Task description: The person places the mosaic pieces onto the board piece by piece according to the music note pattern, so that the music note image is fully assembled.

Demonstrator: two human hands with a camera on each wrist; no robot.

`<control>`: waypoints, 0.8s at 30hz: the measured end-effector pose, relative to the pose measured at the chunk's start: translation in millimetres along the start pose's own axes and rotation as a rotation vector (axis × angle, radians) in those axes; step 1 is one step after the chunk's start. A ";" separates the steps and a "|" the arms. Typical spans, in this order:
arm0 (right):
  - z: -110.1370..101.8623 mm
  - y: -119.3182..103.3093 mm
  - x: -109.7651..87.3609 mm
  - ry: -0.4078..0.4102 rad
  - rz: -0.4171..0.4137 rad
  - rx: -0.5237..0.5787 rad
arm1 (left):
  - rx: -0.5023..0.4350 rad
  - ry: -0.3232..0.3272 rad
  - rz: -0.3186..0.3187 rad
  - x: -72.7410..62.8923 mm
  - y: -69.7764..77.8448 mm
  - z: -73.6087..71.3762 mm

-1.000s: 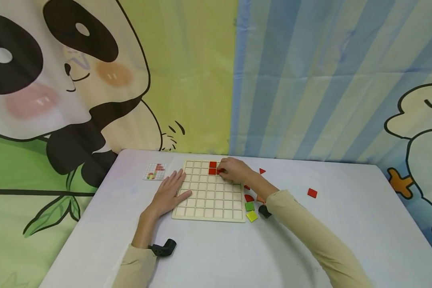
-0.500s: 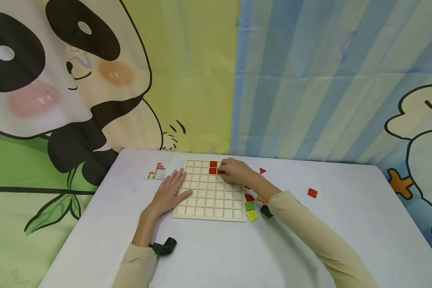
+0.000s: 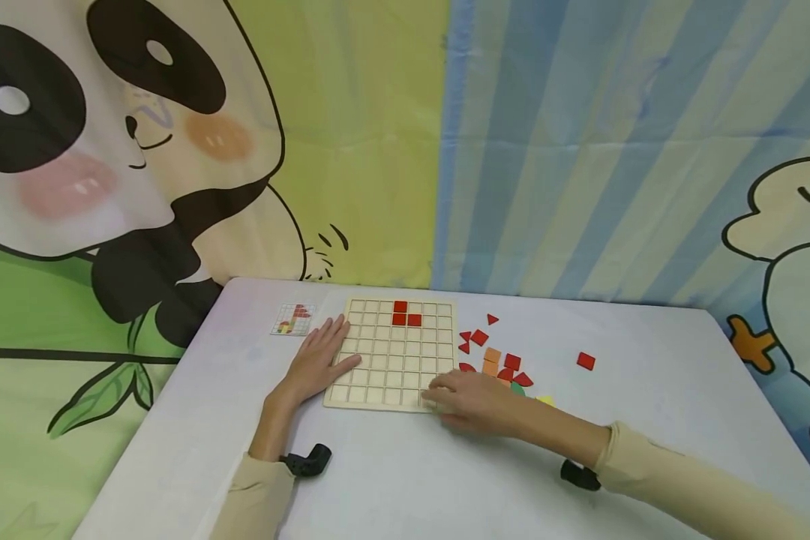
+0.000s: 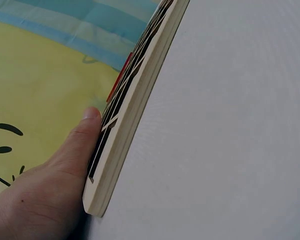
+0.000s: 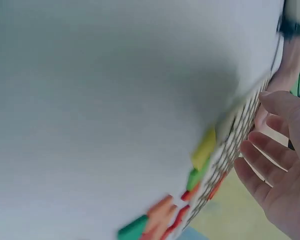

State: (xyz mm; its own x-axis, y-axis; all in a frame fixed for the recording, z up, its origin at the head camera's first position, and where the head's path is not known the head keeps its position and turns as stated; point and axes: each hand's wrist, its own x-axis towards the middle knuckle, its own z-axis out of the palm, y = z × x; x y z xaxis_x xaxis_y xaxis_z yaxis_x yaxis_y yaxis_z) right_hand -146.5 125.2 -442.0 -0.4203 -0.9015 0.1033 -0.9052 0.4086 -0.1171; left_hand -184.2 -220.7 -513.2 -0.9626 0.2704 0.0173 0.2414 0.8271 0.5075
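A wooden grid board (image 3: 376, 365) lies on the white table, with three red square tiles (image 3: 415, 320) in cells near its far edge. My left hand (image 3: 317, 365) rests flat along the board's left side, fingers straight and thumb over the grid; the left wrist view shows the thumb (image 4: 91, 117) against the board's edge. Above the near right corner is my right hand (image 3: 478, 403), its fingers loosely bent. In the right wrist view nothing sits between those fingers (image 5: 270, 150). A yellow tile (image 5: 205, 147) and a green tile (image 5: 196, 176) lie beside the board there.
Right of the board are loose red, orange, green and yellow pieces, including a red triangle (image 3: 492, 319) and orange squares (image 3: 491, 360). One red square (image 3: 586, 361) lies farther right. A printed pattern card (image 3: 293, 319) is left of the board. A printed curtain (image 3: 351, 150) hangs behind the table.
My right hand has let go of a red square tile in the grid and moved down toward the board's near right corner, uncovering loose pieces. My left hand has stayed in place.
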 end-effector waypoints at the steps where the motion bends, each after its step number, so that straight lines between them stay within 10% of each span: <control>1: 0.6 -5.0 -8.3 0.000 0.005 -0.003 | 0.001 0.001 0.001 0.3 0.2 -0.5; 16: -10.8 -14.9 -71.5 0.215 0.178 0.059 | -0.007 0.008 0.000 -1.3 -2.6 4.3; 24: -16.5 9.0 -87.3 0.376 0.408 0.101 | -0.008 0.020 0.013 0.9 -1.1 1.4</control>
State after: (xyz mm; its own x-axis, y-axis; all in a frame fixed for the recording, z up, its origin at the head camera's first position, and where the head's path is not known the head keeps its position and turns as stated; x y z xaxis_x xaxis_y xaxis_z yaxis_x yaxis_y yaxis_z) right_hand -119.0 209.9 -435.8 -0.7454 -0.5526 0.3729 -0.6617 0.6811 -0.3133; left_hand -185.1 -220.6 -514.9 -0.9616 0.2714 0.0412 0.2533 0.8196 0.5140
